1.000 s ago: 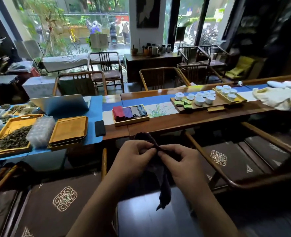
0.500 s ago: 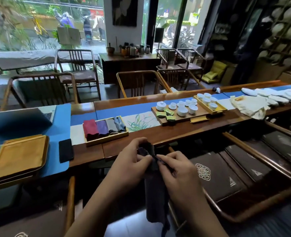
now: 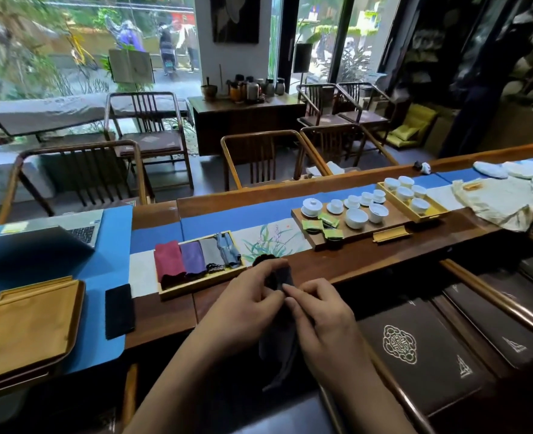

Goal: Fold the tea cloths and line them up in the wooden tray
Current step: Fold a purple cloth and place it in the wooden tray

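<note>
A dark tea cloth hangs between my hands just in front of the table edge. My left hand and my right hand both pinch its top edge, fingertips touching. The wooden tray lies on the table just beyond and left of my hands. In it lie a red cloth, a purple cloth, a grey cloth and a blue-grey cloth, folded and side by side.
A black phone and a yellow tray lie to the left, with a laptop behind them. A board of white cups stands to the right, pale cloths beyond. Chair cushions sit at the lower right.
The view has swung right and closer to the table. My hands have risen with the dark cloth toward the table edge, near the wooden tray.
</note>
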